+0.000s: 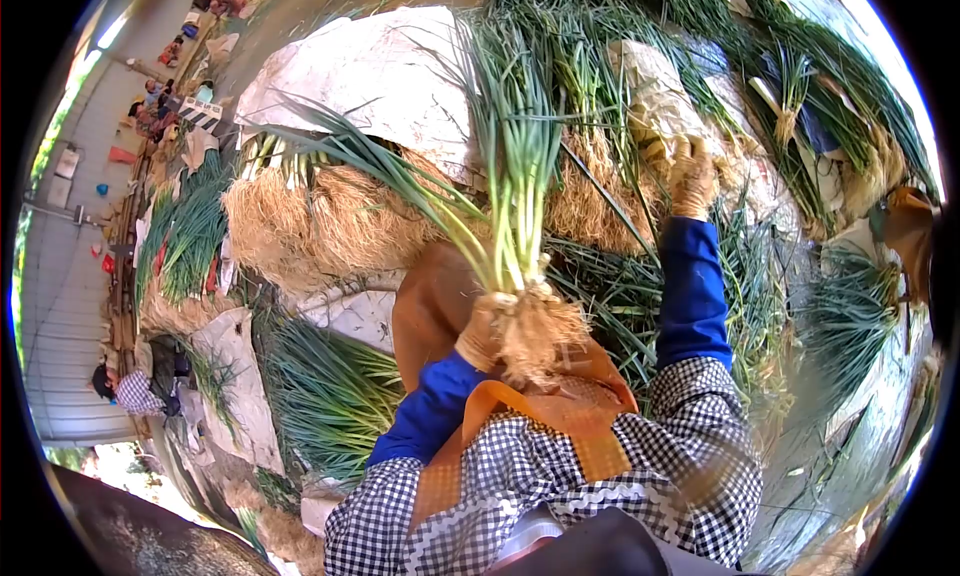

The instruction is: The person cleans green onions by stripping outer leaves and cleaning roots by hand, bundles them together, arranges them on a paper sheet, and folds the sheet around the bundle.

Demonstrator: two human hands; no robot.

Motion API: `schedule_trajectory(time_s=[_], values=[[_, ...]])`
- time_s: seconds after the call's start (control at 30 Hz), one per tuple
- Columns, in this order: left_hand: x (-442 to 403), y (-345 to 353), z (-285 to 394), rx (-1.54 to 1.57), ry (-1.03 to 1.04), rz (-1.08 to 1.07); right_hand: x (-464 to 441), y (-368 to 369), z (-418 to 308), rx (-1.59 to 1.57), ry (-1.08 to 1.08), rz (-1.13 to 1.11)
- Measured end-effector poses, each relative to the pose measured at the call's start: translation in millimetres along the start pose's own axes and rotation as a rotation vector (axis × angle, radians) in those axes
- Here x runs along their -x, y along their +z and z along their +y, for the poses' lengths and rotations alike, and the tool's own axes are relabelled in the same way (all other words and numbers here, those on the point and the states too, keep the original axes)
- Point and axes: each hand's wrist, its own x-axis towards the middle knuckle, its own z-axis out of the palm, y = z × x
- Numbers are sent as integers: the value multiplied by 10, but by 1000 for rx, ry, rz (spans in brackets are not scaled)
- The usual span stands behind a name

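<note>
A bunch of green onions (520,186) stands upright before my body, its pale stems low and its green leaves fanning upward. My left hand (485,331), in a tan glove, is closed round the base of it, beside the hanging tan roots (540,331). Further out to the right, my right hand (692,179), gloved as well, rests at the lower edge of a crumpled beige sack (650,86). Its fingers are bent, and whatever they may hold is too small to make out. Rooty bundles (595,191) lie just left of it.
A white sack (360,76) covers rooty bundles (340,216) at the upper left. Loose green leaves (325,396) lie at my lower left, and more bundles (850,316) at the right. People (150,111) sit far left; another person (140,391) is at the lower left.
</note>
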Motion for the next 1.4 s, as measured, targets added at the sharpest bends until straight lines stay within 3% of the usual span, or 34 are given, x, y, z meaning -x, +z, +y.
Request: schedule_trajectory(time_s=[0.03,0.07,0.13,0.17,0.2,0.23,0.27,0.3,0.37,0.4,0.43,0.47,0.5,0.53,0.57,0.6,0.63,0.67,0.7,0.73,0.77,0.83,0.9,0.97,1.07,1.13,1.2,1.3,1.33,1.37,1.4], values=[[63,368,297,229,-2,-73,-13,-163,112,510,-143,70],[62,353,422,421,-56,-272,199,-186,-74,660,-79,-56],[73,481,687,406,4,-309,578,103,-73,-255,-200,-259],[41,524,788,372,51,-300,816,216,-448,-4,-497,-286],[18,573,877,350,85,-302,990,341,-892,19,-689,-339],[11,640,960,332,113,-314,1223,519,-986,-51,-587,-434],[2,696,1018,317,141,-324,1314,708,-1040,145,-796,-506],[8,771,1094,306,166,-338,1391,959,-938,237,-874,-658],[52,906,1248,276,215,-360,1518,1220,-278,666,-1335,-694],[88,964,1324,264,242,-373,1521,1280,-216,1163,-800,-1463],[133,1007,1390,253,275,-381,1452,1181,-142,883,-483,-1314],[182,1056,1490,246,312,-389,1303,1071,-62,859,-553,-1263],[240,1099,1563,240,354,-399,1235,977,-102,743,-489,-962],[300,1145,1647,229,394,-404,1130,803,-448,725,-456,-823],[374,1189,1754,220,435,-407,1028,867,-313,559,-428,-684],[427,1227,1820,210,466,-411,1016,906,-328,347,-642,-451],[494,1286,1905,189,506,-418,1075,994,-463,139,-593,-412],[555,1331,1961,179,533,-417,1121,979,-940,-87,-604,-447],[594,1384,2016,166,559,-422,1167,939,-1429,-265,-480,-616],[633,1425,2037,158,578,-428,1223,943,-1783,-408,-556,-627],[682,1484,2071,146,598,-433,1220,1084,-1966,-246,-819,-508],[748,1572,2127,128,637,-441,1267,1379,-2277,-191,-1116,-479],[845,1672,2210,112,681,-449,1356,1783,-2097,-100,-1386,-560],[952,1726,2269,104,728,-448,1275,2286,-1368,257,-1193,-738],[1181,1786,2404,89,822,-448,989,2133,-607,593,-779,-1079],[1337,1815,2496,73,873,-444,1044,2129,-527,1170,-823,-1196],[1429,1821,2548,61,909,-415,1375,1688,-1533,373,-1113,-948],[1489,1810,2539,48,949,-387,1899,1538,-2739,99,-1474,-842],[1510,1812,2517,44,960,-387,2055,1656,-2952,-257,-1552,-535],[1533,1832,2506,39,965,-383,2191,1810,-3079,-349,-1597,-417],[1568,1844,2515,43,974,-378,2241,1972,-3074,-123,-1572,-597]])
